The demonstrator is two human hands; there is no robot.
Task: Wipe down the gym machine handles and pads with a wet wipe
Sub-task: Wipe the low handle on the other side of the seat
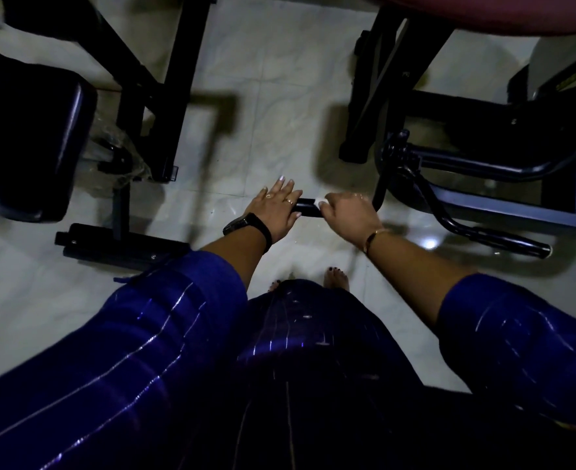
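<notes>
A black machine handle [307, 207] runs left to right at the centre of the head view. My left hand [277, 212] rests on its left end, fingers straight and spread, thumb against the bar. My right hand [347, 213] curls round the bar's right part with a white wet wipe [321, 201] showing at its fingers. The bar continues right into a curved black tube [449, 225]. A black pad [32, 144] sits at the left.
Black steel frame legs [157, 96] stand at the upper left and a base bar [120, 245] lies on the pale tiled floor. More frame [483, 154] and a dark red seat [483, 11] are at the right. My bare feet [337, 281] stand below the handle.
</notes>
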